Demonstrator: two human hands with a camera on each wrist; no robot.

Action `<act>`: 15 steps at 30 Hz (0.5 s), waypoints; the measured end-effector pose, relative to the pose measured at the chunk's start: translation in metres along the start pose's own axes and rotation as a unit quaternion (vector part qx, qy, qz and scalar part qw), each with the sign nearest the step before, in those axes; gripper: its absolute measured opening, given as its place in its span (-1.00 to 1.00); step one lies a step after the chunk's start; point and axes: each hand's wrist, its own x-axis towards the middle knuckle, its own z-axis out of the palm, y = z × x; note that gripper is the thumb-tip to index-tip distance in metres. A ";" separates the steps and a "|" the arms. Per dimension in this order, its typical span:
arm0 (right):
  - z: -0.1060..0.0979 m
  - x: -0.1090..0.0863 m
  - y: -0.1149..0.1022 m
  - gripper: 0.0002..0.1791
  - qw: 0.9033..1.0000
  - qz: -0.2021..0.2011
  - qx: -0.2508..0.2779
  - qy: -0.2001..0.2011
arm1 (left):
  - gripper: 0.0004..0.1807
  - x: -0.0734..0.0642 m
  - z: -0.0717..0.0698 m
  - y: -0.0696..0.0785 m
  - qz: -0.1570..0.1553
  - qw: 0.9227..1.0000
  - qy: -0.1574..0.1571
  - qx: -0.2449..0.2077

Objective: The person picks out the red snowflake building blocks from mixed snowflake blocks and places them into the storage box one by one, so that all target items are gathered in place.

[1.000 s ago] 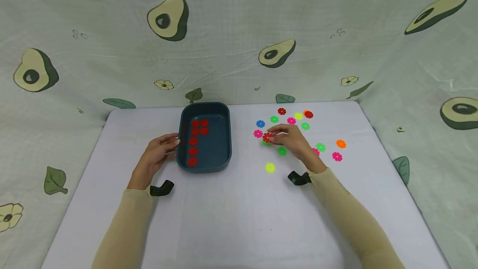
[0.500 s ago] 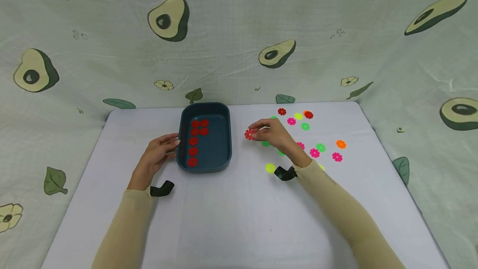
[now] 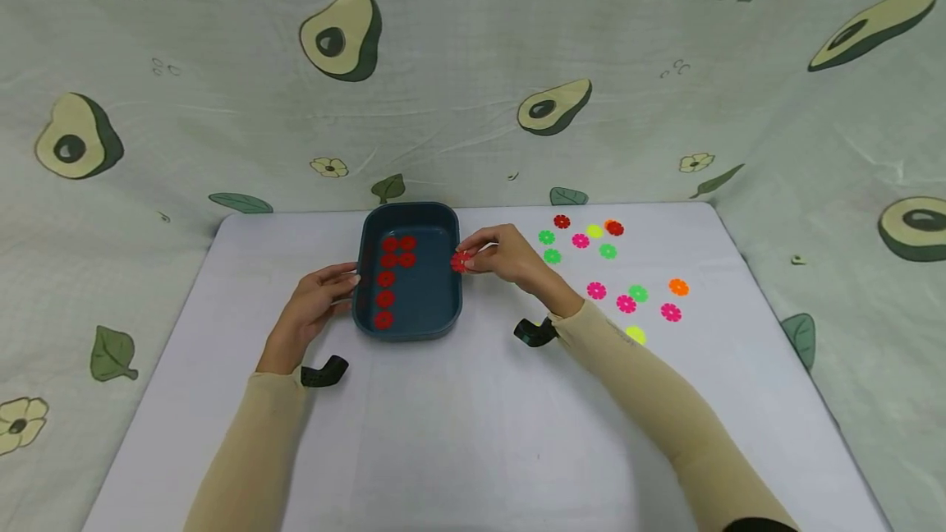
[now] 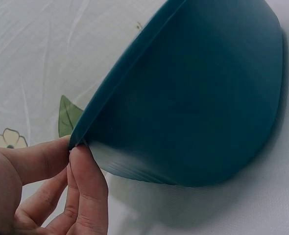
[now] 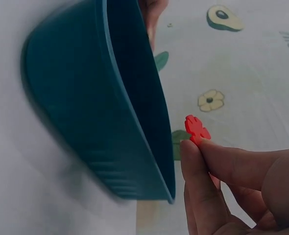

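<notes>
A dark teal rectangular tub (image 3: 424,302) stands left of centre on the white table in the head view. My left hand (image 3: 314,306) pinches its left rim between thumb and fingers, as the left wrist view shows of the tub's rim (image 4: 134,66). Red notched discs (image 3: 385,278) lie on the tub floor, in a line down the left side with a few beside its top. My right hand (image 3: 506,253) pinches another red notched disc (image 3: 459,262) by its edge, over the tub's right rim. In the right wrist view this disc (image 5: 196,128) is held up at the fingertips.
Loose notched discs lie scattered right of the tub: green (image 3: 638,294), pink (image 3: 671,313), orange (image 3: 678,287), yellow (image 3: 636,336) and red (image 3: 562,222). The right forearm passes over part of the spread. A patterned cloth (image 3: 458,31) hangs behind the table.
My right hand has carried the red disc leftward from among the scattered discs to the tub's right rim. The left hand keeps its hold on the tub.
</notes>
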 end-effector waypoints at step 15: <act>0.026 0.027 -0.023 -0.73 0.998 -0.021 -0.046 -0.047 | -0.40 -0.001 0.000 0.002 0.002 1.000 -0.008 -0.007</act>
